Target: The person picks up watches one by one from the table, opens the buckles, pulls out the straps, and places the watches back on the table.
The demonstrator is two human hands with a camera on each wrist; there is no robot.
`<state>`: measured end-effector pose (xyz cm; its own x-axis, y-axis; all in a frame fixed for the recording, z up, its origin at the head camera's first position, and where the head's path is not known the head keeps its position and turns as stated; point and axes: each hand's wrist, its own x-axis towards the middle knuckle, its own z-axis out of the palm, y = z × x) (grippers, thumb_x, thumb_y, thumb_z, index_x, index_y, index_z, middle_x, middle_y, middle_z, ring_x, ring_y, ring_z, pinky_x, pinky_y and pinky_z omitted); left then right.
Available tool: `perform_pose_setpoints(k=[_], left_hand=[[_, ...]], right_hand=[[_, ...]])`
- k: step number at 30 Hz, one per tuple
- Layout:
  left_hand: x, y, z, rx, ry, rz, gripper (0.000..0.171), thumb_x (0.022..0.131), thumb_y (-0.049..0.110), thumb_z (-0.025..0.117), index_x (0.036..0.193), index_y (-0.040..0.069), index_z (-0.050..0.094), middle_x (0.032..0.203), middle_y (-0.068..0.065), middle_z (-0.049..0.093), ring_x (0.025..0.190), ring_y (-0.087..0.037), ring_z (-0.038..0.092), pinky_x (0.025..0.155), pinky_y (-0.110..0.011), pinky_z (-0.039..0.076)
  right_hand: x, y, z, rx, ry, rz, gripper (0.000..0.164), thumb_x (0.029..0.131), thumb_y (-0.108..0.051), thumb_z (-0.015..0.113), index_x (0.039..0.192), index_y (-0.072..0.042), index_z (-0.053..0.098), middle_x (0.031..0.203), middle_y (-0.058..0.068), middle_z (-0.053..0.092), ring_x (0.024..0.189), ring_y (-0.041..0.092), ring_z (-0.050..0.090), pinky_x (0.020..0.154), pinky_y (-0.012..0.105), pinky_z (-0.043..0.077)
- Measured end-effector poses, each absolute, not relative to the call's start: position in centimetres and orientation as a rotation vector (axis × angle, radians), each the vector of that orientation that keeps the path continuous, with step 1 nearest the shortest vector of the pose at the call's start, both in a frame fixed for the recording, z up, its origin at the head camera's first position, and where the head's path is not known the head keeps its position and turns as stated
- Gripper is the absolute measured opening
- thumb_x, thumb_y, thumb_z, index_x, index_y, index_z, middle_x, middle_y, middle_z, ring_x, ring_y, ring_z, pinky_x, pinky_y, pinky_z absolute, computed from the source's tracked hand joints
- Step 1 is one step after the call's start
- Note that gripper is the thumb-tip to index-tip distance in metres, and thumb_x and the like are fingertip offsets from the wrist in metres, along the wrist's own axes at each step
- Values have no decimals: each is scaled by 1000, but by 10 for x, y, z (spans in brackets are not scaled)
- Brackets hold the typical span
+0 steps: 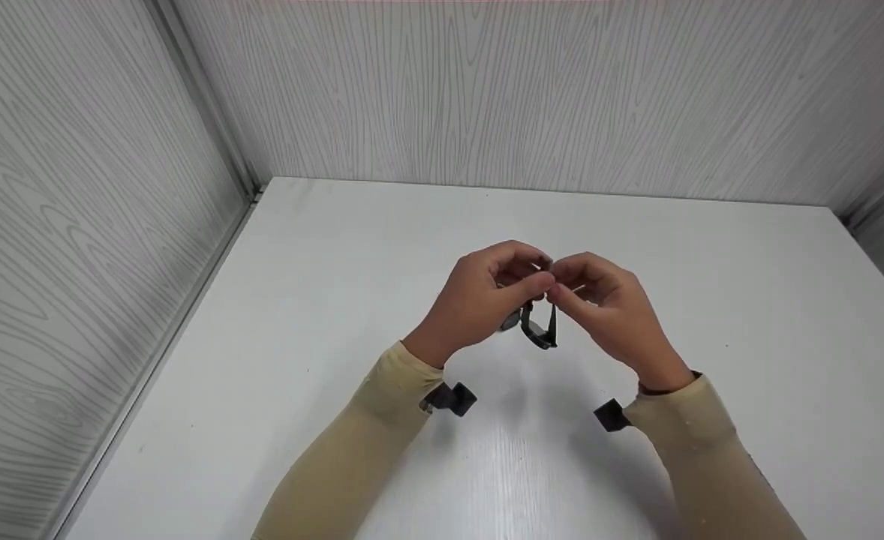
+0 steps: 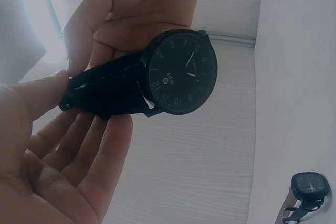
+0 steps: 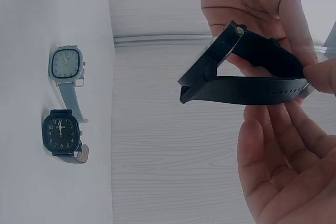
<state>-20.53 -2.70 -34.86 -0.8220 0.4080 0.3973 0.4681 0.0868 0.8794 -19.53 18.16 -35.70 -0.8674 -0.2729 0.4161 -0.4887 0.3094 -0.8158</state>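
A black wristwatch [image 1: 538, 333] hangs from the fingertips of both hands, above the table. Its round dark dial [image 2: 181, 72] faces the left wrist camera, and its strap [image 3: 241, 90] bends into a loop. My left hand [image 1: 479, 292] pinches the strap near its end, thumb towards me. Right beside it, my right hand [image 1: 611, 304] pinches the same end, and the thumbs nearly touch. Fingers cover most of the buckle area, so whether it is fastened cannot be told. A rounded grey piece [image 1: 510, 321] shows partly behind the left hand.
On the white table [image 1: 337, 300] lie a pale square-faced watch [image 3: 65, 64] and a black square-faced watch [image 3: 62, 132], side by side. Wood-grain panels [image 1: 449, 90] stand at the back and sides. Small black cameras [image 1: 463, 399] sit at both sleeve cuffs.
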Motion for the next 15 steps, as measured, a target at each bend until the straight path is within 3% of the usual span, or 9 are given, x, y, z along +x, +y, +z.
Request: perform_pose_setpoints(k=[15], left_hand=[[-207,-27,-351,-932,-2295,-1836,28,100,28,71,121,8,69,101,1,74,88,-12,71,82,-31,58]], right_hand=[[-195,181,-357,721,-2370,1546,12,97,-9,72,110,-7,73,100,2,72,91,18,65,75,25,53]])
